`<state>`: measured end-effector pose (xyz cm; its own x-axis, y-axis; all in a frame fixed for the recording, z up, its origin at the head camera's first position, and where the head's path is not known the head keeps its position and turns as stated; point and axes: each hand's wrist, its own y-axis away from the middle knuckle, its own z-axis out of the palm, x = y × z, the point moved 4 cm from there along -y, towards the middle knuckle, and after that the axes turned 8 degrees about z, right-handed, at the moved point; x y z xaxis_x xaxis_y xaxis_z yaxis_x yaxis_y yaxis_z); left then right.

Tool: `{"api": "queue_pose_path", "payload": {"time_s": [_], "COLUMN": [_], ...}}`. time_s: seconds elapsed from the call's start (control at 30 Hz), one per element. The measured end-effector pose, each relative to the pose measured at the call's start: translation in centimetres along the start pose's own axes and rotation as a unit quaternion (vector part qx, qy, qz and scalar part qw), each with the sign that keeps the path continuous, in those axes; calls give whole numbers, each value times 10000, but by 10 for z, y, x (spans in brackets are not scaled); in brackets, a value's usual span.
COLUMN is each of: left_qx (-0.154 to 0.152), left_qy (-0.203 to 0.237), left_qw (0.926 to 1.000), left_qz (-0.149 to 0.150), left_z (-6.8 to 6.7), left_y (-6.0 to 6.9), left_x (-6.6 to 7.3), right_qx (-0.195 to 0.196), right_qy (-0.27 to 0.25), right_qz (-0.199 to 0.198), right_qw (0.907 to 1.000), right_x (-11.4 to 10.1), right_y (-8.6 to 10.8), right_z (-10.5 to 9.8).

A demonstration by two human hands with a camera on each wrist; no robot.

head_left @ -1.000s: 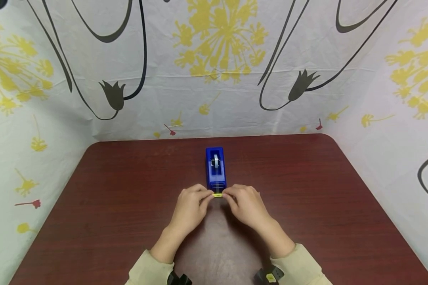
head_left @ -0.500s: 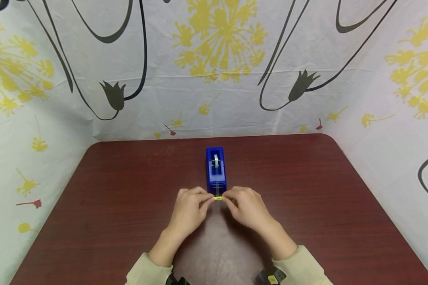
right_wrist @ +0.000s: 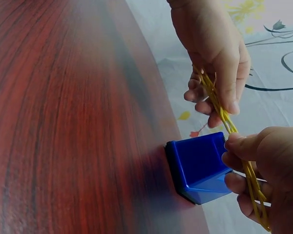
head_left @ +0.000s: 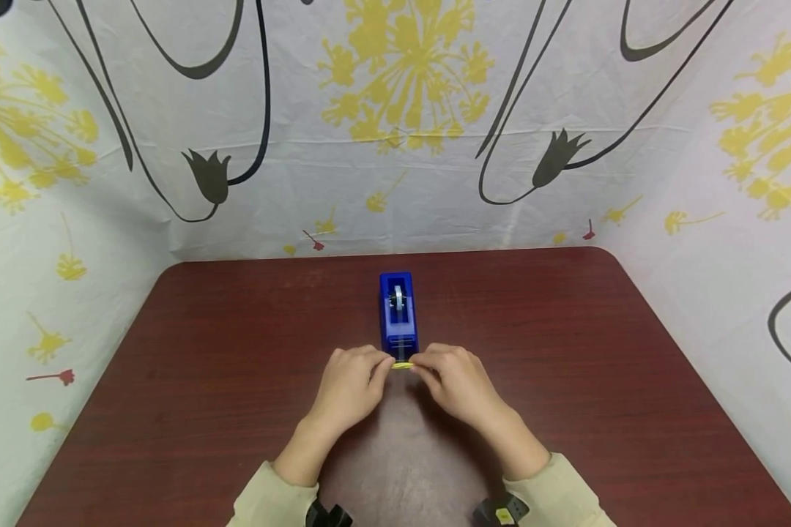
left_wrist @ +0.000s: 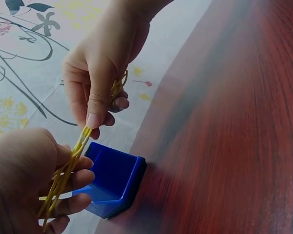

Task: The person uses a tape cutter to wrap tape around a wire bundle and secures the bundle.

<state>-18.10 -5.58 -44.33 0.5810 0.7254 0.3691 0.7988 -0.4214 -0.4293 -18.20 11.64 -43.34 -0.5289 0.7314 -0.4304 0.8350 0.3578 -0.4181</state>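
Between both hands a bundle of yellow rubber bands (head_left: pixel 402 365) is stretched sideways, just at the near end of a blue tape dispenser (head_left: pixel 398 338). My left hand (head_left: pixel 348 389) pinches one end with thumb and fingers; my right hand (head_left: pixel 463 383) pinches the other. In the left wrist view, the bundle of yellow rubber bands (left_wrist: pixel 61 183) runs across the left palm, with looped ends showing beyond the right hand's fingers. The blue dispenser (right_wrist: pixel 198 161) stands close behind the bundle in the right wrist view; whether tape touches the bundle I cannot tell.
A dark red wooden table (head_left: pixel 250 315) lies under the hands, with rounded far corners. White patterned cloth (head_left: pixel 395 197) hangs behind it and along both sides. A roll of tape (head_left: pixel 398 296) sits inside the dispenser.
Both hands and the yellow bundle have shifted very slightly toward the person, away from the dispenser. Both pinches hold, and the dispenser stays where it was.
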Motion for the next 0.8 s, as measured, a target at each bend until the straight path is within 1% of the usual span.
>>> {"api": "queue_pose_path", "payload": {"time_s": [0.07, 0.47, 0.67, 0.8], "left_qx": [-41, 152, 159, 149], "left_qy": [31, 344, 482, 536], "left_qw": [10000, 9993, 9986, 9983], "left_qz": [-9, -65, -129, -158], "left_z": [0, 0, 2, 2], "left_y": [0, -1, 0, 0], "left_x": [0, 0, 0, 0], "right_qx": [15, -96, -189, -128], "right_qy": [21, 49, 191, 257], "right_qz": [16, 390, 355, 340], "right_qw": [10000, 9992, 9990, 9990], "right_x": [0, 1, 0, 0], "right_y": [0, -2, -3, -3], "right_z": [0, 1, 2, 2]}}
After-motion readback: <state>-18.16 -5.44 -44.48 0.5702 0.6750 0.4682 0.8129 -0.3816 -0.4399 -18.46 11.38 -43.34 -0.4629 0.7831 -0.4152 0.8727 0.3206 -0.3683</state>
